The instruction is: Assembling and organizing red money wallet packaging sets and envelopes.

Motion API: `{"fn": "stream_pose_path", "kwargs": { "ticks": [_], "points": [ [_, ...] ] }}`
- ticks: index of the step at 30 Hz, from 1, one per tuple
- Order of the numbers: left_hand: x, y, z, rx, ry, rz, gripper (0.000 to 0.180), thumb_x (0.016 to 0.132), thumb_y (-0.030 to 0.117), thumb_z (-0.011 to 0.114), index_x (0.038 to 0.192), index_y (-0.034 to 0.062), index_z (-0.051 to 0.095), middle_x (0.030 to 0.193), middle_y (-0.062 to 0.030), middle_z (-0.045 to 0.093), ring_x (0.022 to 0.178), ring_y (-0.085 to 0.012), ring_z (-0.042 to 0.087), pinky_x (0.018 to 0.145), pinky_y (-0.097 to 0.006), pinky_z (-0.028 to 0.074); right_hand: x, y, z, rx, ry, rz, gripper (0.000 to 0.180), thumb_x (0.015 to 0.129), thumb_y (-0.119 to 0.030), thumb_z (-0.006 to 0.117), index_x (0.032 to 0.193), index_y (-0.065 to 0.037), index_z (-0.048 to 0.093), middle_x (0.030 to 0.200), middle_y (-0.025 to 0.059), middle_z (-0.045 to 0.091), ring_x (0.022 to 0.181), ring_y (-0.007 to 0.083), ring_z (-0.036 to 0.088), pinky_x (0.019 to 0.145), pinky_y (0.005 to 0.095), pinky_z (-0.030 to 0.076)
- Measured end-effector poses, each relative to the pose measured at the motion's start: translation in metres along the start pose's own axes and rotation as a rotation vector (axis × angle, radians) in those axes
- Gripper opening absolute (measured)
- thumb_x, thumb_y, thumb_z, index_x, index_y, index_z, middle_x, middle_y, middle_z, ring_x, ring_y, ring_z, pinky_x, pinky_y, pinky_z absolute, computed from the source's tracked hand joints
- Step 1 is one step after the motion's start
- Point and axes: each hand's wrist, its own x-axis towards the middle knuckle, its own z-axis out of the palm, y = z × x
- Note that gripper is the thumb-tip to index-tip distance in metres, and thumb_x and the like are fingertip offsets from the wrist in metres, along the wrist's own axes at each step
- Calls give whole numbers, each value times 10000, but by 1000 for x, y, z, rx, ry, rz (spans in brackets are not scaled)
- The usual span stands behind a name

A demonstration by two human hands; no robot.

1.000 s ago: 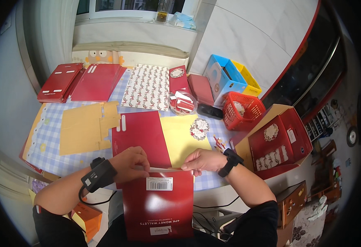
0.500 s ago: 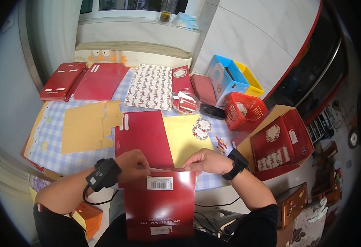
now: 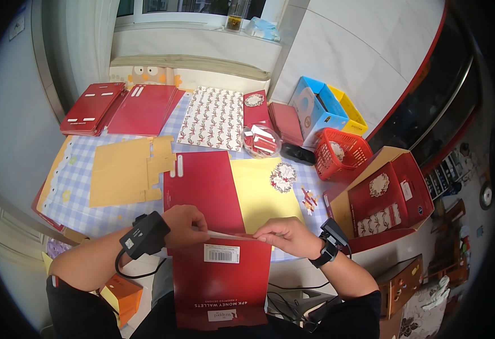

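Note:
A glossy red card packet (image 3: 219,285) with a white barcode label hangs at the table's front edge, close to my body. My left hand (image 3: 183,227) pinches its upper edge at the left corner. At the right corner, my right hand (image 3: 290,236) pinches the same edge between thumb and fingers. A thin pale strip (image 3: 230,236) shows along this edge between the hands; whether it is the packet's own lip or a separate piece, I cannot tell. Beyond the hands lie a flat red sheet (image 3: 199,183) with two white slots and a yellow sheet (image 3: 259,175) with white scalloped tags (image 3: 283,178).
At the back stand red card stacks (image 3: 92,107) and a patterned white sheet (image 3: 211,118). Tan cardboard (image 3: 120,175) lies left. To the right are a round tub (image 3: 260,141) of red and white pieces, a red basket (image 3: 338,155), a blue box (image 3: 318,107) and an open red carton (image 3: 389,198).
The view has shifted slightly, so the table appears a little further right. More of the pale strip shows between my hands, and the packet's lower end looks more bent. Both hands keep their pinch.

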Motion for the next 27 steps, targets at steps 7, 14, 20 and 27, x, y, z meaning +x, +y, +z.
{"fn": "stream_pose_path", "kwargs": {
  "ticks": [7, 14, 20, 27],
  "points": [
    [4, 0, -11, -67, -44, -92, 267, 791, 306, 672, 833, 42, 678, 812, -108, 656, 754, -194, 630, 680, -307, 490, -1, 4, 0, -53, -50, -48, 187, 815, -100, 685, 993, -63, 640, 875, 59, 640, 768, 165, 620, 659, 267, 487],
    [53, -29, 0, -47, -176, 148, 305, 856, 319, 604, 857, 25, 685, 728, -85, 659, 666, -141, 593, 628, -298, 467, 3, 20, 9, 1, -46, 32, 141, 805, -85, 691, 918, -47, 616, 838, 55, 608, 725, 176, 596, 639, 280, 480],
    [65, 7, 2, 155, -354, 92, 348, 851, 342, 607, 777, 10, 680, 615, -79, 620, 566, -115, 550, 556, -303, 439, 13, 17, 5, -209, -22, -116, 181, 759, -144, 729, 834, -50, 593, 761, 55, 545, 672, 207, 534, 622, 309, 448],
    [69, -7, 14, 115, -345, 79, 341, 815, 347, 639, 751, 15, 680, 625, -107, 630, 559, -158, 577, 547, -327, 451, 34, -5, 5, -286, -224, 81, 212, 767, -187, 723, 855, -44, 593, 780, 52, 535, 665, 188, 523, 604, 307, 424]
  ]
}}
